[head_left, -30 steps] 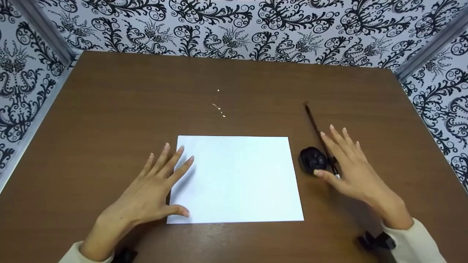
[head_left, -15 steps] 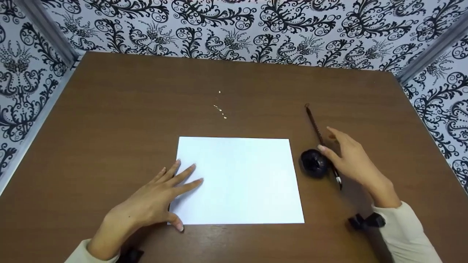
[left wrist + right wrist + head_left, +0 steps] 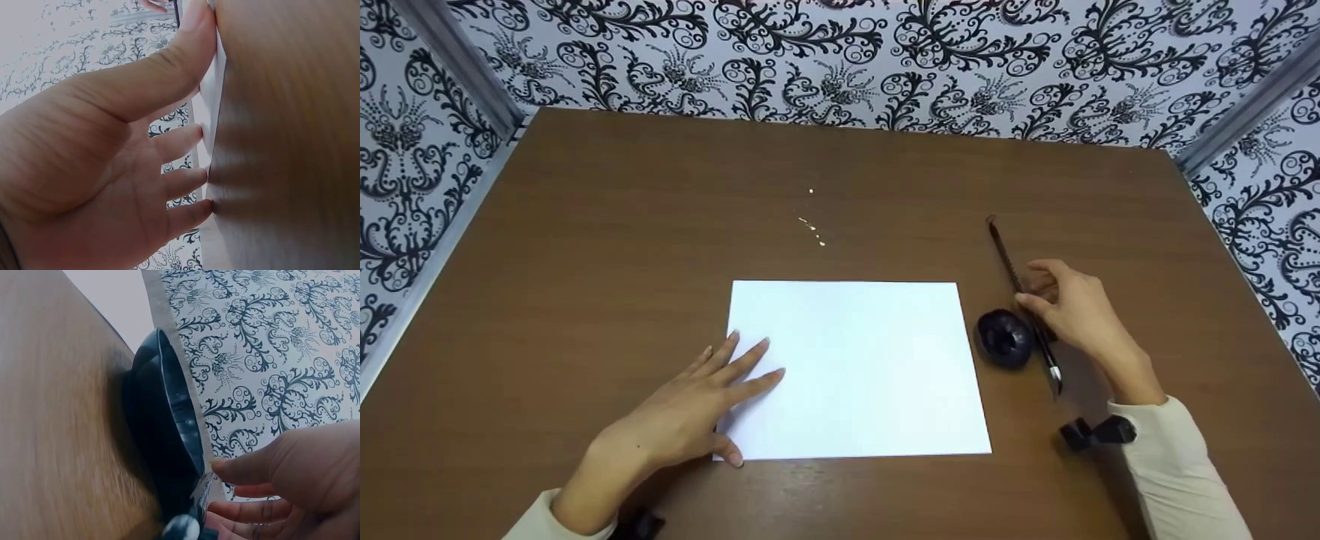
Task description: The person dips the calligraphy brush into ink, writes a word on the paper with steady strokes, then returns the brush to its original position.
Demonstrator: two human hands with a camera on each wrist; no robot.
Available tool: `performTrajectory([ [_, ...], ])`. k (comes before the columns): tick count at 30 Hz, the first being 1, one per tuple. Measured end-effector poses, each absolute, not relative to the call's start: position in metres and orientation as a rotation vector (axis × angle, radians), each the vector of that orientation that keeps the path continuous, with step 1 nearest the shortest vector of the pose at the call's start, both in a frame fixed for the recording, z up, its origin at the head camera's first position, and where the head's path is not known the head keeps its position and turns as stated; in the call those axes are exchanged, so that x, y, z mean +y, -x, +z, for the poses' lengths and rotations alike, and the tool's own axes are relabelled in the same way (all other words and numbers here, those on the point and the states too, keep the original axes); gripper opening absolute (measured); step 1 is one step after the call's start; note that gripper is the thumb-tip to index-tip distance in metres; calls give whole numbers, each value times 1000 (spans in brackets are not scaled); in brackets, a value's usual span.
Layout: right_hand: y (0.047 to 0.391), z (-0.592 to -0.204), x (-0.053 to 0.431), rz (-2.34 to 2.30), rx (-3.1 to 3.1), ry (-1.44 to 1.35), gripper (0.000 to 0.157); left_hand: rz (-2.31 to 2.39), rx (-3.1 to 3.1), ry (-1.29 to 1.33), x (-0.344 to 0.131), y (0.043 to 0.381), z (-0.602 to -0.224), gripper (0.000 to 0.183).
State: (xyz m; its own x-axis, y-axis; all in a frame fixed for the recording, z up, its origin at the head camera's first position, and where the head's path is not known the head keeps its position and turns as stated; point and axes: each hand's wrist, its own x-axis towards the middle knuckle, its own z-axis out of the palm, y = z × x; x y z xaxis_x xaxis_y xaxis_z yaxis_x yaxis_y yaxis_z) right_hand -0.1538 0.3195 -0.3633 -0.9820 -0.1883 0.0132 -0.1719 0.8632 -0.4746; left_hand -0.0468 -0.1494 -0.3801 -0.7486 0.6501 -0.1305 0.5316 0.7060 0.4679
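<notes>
A white sheet of paper (image 3: pixel 859 367) lies on the brown table. My left hand (image 3: pixel 679 416) rests on its left edge, fingers spread, with the thumb at the near left corner; the left wrist view shows the fingertips (image 3: pixel 194 132) against the sheet. Right of the paper stands a small, dark, glossy bowl (image 3: pixel 1003 339). Just beyond it lies a thin dark brush (image 3: pixel 1005 255) with a silvery band and dark tip. My right hand (image 3: pixel 1072 311) pinches the brush's shaft between thumb and curled fingers; in the right wrist view the thumb (image 3: pixel 242 469) meets it beside the bowl's rim.
A few small pale flecks (image 3: pixel 812 227) mark the table (image 3: pixel 660 187) beyond the paper. Patterned black-and-white cloth or wallpaper (image 3: pixel 840 67) surrounds the table's far and side edges. A black wrist device (image 3: pixel 1099 433) sits at the right cuff.
My right hand has drawn in from spread fingers to a pinch on the brush. My left hand has come down onto the paper, which has shifted slightly right.
</notes>
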Motion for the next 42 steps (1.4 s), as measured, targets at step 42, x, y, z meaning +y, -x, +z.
performTrajectory([
  [42,104,-302,291,-1532,3352,307,34,577,2754,-1018,-137,34,-381,80],
])
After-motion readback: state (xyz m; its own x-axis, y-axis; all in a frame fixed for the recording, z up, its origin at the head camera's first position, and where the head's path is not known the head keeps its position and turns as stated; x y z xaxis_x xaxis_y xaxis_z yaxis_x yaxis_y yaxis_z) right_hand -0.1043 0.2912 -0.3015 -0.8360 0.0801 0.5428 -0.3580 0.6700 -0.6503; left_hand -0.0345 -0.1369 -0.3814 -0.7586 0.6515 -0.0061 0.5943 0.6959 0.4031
